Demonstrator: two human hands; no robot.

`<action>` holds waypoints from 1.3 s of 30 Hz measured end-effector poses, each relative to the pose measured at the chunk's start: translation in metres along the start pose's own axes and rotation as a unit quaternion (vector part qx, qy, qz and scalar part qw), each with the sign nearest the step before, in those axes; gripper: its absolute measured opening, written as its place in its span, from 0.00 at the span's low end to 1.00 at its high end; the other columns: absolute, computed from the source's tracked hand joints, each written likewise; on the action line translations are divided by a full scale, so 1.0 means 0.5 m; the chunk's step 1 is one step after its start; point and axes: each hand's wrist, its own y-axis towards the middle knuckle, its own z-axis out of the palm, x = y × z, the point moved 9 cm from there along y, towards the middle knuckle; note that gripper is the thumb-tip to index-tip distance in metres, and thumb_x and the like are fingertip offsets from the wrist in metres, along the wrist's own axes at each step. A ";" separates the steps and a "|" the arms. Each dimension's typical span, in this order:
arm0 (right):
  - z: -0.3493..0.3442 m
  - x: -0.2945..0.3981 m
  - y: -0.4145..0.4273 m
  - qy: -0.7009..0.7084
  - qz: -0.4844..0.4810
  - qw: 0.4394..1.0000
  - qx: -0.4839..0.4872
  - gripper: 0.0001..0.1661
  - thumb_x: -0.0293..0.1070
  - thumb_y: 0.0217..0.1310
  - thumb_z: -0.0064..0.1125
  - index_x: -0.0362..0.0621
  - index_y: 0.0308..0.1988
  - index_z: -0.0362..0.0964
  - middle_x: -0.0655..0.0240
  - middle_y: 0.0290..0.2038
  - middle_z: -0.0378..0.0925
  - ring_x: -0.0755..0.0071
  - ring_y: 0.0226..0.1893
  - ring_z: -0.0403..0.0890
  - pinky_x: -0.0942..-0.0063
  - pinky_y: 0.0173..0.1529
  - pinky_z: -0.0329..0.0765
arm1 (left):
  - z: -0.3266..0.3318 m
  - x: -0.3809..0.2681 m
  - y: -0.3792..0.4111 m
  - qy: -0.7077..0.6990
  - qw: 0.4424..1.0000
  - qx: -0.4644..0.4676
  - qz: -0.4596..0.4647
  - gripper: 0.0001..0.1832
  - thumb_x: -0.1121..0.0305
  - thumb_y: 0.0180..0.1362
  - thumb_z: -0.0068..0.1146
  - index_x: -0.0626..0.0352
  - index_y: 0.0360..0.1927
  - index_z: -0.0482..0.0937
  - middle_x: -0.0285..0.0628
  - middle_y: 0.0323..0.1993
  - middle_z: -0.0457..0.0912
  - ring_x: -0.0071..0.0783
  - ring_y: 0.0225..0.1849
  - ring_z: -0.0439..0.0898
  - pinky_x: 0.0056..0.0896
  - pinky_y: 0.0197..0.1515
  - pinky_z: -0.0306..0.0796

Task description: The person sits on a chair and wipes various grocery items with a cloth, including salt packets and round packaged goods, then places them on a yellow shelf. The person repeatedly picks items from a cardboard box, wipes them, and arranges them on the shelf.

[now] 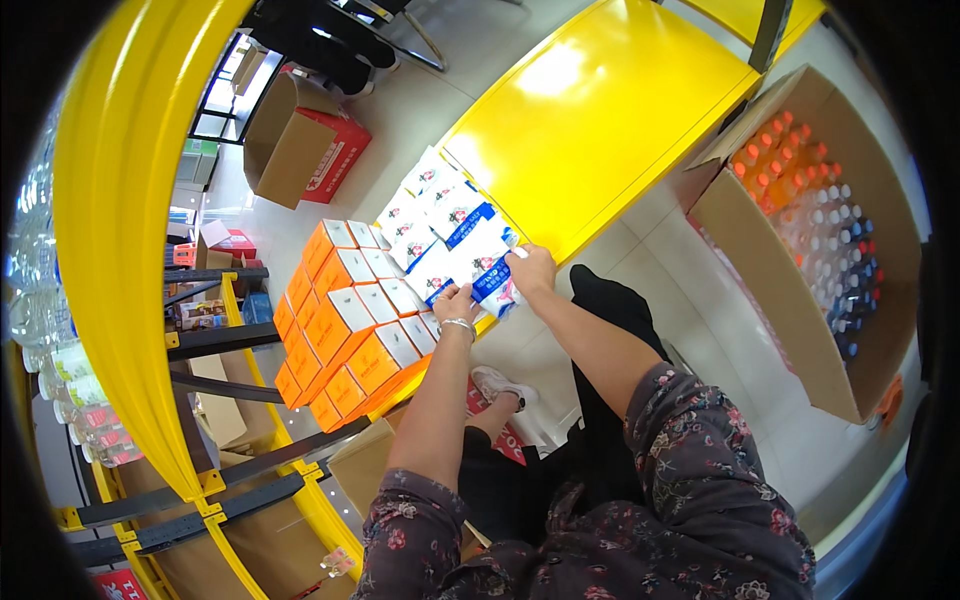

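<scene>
A white-and-blue bag of refined salt [489, 262] lies at the front of several like bags [439, 202], which are laid in overlapping rows on a yellow shelf. My right hand [534, 268] grips this front bag by its right edge. At the bag's lower left edge, my left hand [456, 304] has its thumb and fingertips closed on the plastic. Close by on the left, orange boxes with white tops [352, 322] are stacked in rows, and my left wrist is just beside them.
The yellow shelf board [600, 120] stretches to the upper right. A large carton [780, 300] of bottled drinks [817, 217] stands on the right. Yellow-and-black racking [255, 457] rises on the left. An opened red carton [330, 154] sits on the floor near a person's dark-clothed legs [337, 49].
</scene>
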 end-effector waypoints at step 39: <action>0.011 0.055 0.068 -0.145 -0.088 0.986 0.005 0.19 0.37 0.53 0.56 0.48 0.47 0.73 0.57 0.44 0.74 0.54 0.43 0.77 0.64 0.48 0.73 | 0.151 -0.067 -0.125 0.481 0.727 0.021 0.490 0.34 0.76 0.46 0.56 0.58 0.59 0.61 0.59 0.62 0.54 0.56 0.63 0.54 0.43 0.64 0.51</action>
